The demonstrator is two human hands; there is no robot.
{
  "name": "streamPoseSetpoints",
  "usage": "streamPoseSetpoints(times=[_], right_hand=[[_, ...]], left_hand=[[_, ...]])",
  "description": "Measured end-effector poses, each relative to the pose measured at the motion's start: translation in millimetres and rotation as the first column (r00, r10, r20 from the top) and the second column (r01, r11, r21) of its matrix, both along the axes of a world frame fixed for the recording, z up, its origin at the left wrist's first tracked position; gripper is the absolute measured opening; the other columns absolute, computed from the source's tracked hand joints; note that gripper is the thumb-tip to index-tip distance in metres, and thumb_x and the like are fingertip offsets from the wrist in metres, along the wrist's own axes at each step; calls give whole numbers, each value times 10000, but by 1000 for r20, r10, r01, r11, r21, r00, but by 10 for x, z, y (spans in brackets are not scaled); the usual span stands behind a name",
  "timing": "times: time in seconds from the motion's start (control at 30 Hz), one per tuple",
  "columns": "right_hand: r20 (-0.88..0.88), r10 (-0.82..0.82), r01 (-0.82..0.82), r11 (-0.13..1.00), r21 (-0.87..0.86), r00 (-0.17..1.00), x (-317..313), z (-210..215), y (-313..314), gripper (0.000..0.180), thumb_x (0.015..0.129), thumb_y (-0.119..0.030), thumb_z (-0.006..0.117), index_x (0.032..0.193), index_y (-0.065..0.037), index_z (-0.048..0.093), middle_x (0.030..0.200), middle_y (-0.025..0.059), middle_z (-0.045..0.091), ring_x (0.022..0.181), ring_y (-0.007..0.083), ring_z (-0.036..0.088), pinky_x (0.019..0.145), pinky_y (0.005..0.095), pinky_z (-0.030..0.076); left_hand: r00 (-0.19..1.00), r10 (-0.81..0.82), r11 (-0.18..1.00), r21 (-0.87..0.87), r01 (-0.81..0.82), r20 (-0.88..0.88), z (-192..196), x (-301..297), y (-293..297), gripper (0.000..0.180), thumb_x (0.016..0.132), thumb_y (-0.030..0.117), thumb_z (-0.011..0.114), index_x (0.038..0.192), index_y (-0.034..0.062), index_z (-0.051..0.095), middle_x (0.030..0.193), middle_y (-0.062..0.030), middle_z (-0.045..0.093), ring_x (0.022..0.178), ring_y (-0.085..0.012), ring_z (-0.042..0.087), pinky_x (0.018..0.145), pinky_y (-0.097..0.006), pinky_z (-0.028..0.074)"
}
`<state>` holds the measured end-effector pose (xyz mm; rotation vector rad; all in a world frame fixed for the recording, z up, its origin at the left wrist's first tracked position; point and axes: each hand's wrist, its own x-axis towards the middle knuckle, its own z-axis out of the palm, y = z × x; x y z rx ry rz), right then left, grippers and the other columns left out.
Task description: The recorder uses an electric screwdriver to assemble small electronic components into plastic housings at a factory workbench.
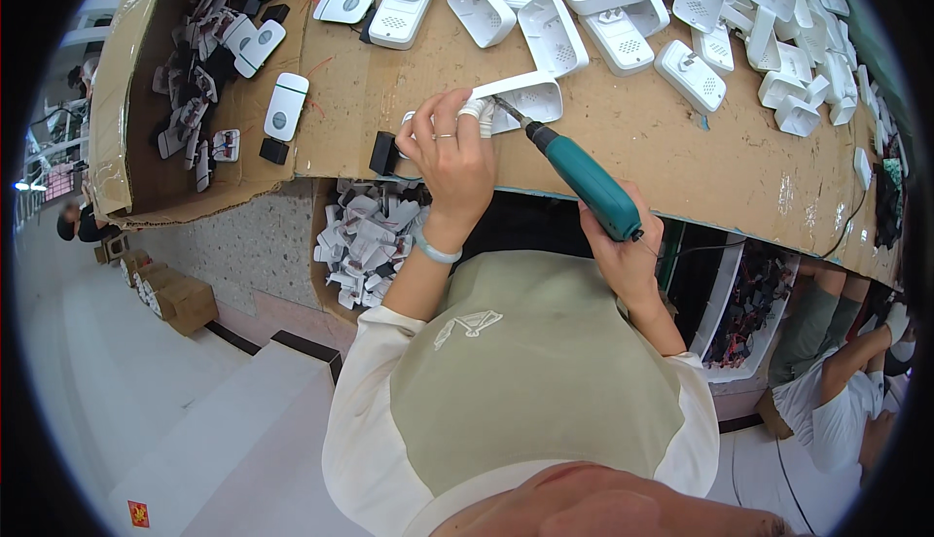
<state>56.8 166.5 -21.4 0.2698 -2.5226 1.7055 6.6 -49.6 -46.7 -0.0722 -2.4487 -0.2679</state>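
Brown cardboard covers the table (623, 153), and white shells lie heaped over its far side, one loose shell (689, 76) to the right of the work. On the left stands an open box (115, 138) full of small units, with a white button (286, 107) lying near it on the cardboard.

At the near edge of the table, straight ahead of the person, sits the shell (537, 101) being worked on, its hollow side in view. The left hand (455, 162) grips its left end, wrapped fingers closed in on it; exactly where each fingertip presses cannot be told. The right hand (626, 257) has its fingers folded around the rear of the teal driver (589, 179), whose bit (509, 109) slants into the hollow, close to the left fingers. Whether the tip is seated on a screw is too small to tell.

Done well, this step probably calls for a steady shell, braced against the table, and a driver brought into line with its hole before much pressure goes on. A leaning bit could slip, scuffing the plastic or catching the left fingers, so these would be safer a little off its path. Light, even pressure should suit thin plastic, easing off at the first resistance
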Motion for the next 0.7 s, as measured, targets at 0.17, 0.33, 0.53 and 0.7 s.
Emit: streamPoseSetpoints(times=[0.17,0.33,0.53,0.7], right_hand=[[38,8,-9,1000,22,999,7,16,20,304,813,27,737,1090,-14,618,866,131,693,734,200,699,699,267,531],[38,19,-20,999,31,999,10,-1,38,323,810,24,743,1101,-16,609,876,131,691,737,211,695,699,273,530],[33,29,-29,999,24,999,14,16,42,338,808,24,745,1113,-19,607,896,132,696,749,224,700,705,277,532],[41,29,-30,999,26,999,11,19,45,344,807,23,747,1118,-19,606,908,137,699,758,230,703,706,280,534]], left_hand=[[1000,21,1000,-21,-21,0,4,-14,8,126,807,68,710,920,22,679,1153,-53,664,1102,-285,575,966,-458,329],[1000,28,999,-22,-28,5,11,-16,6,127,790,62,703,910,26,678,1151,-49,665,1100,-282,574,966,-465,328],[1000,12,1000,-27,-12,-3,20,-20,12,82,780,53,688,829,8,641,1152,-51,651,1084,-267,580,923,-498,329],[1000,11,1000,-27,-11,-11,7,-27,12,76,772,39,678,829,5,640,1160,-54,651,1083,-268,578,923,-498,327]])
